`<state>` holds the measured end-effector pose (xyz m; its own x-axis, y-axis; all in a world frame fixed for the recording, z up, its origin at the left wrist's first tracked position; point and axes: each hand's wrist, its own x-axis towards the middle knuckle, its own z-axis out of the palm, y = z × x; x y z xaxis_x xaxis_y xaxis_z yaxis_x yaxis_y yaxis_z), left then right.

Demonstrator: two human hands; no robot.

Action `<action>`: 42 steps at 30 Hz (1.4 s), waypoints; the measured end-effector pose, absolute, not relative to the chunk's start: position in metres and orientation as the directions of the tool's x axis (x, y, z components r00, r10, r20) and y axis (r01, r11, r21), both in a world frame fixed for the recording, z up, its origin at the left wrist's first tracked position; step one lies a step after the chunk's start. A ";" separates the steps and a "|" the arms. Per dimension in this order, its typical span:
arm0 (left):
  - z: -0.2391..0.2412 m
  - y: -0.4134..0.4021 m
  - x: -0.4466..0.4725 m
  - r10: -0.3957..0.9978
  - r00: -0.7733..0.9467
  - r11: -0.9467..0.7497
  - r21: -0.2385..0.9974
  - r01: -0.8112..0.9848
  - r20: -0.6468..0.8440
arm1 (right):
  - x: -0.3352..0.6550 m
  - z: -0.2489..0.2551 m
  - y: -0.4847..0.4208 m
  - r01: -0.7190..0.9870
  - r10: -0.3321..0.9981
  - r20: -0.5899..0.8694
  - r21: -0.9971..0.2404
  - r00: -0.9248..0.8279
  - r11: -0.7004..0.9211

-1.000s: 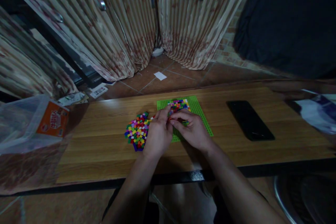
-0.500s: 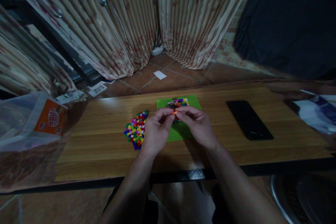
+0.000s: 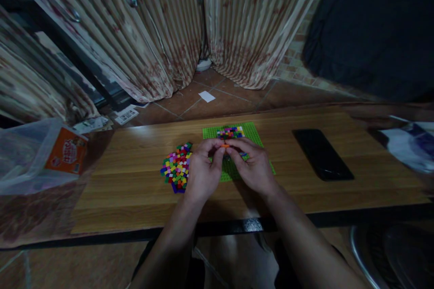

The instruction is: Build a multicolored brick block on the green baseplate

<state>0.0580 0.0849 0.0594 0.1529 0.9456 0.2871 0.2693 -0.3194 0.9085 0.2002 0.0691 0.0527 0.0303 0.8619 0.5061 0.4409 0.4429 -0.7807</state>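
Both hands meet over a green studded baseplate (image 3: 251, 132), pinching a small orange brick (image 3: 225, 146) between their fingertips. My left hand (image 3: 204, 166) is closed on the brick's left side, and my right hand (image 3: 253, 162) grips it from the right. Small bricks of many colours (image 3: 231, 132) form a block on the far part of the baseplate; its near part is hidden behind my fingers. A loose pile of coloured bricks (image 3: 175, 166) lies just left of my left hand, which covers its right edge.
A black phone (image 3: 323, 154) lies on the right of the wooden table (image 3: 132, 180). Beyond the table's left end stands a clear plastic box (image 3: 30, 158) with an orange label. White wrapping (image 3: 403, 146) is at the far right. Curtains hang behind.
The fingers have shifted slightly around the orange brick, which now lies more level. My right hand has moved a little, showing more of the brick block and baseplate.
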 end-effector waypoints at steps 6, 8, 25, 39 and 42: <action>0.061 0.081 0.063 0.936 0.129 -0.351 0.854 0.384 0.327 | 0.195 0.055 0.067 0.495 0.859 0.511 -0.755 0.034 0.430; 0.061 0.079 0.066 0.930 0.100 -0.361 0.836 0.413 0.353 | 0.192 0.055 0.066 0.499 0.852 0.522 -0.753 0.053 0.430; 0.052 0.086 0.067 0.974 -0.081 -0.193 0.965 0.175 0.210 | 0.222 0.047 0.080 0.208 0.805 0.291 -0.955 0.518 0.211; 0.045 0.093 0.057 0.988 0.002 -0.153 0.956 0.250 0.157 | 0.243 0.031 0.082 0.126 0.922 0.063 -0.992 0.381 0.016; 0.047 0.093 0.057 0.987 0.019 -0.160 0.950 0.266 0.161 | 0.243 0.031 0.085 0.045 0.925 -0.002 -0.999 0.380 -0.021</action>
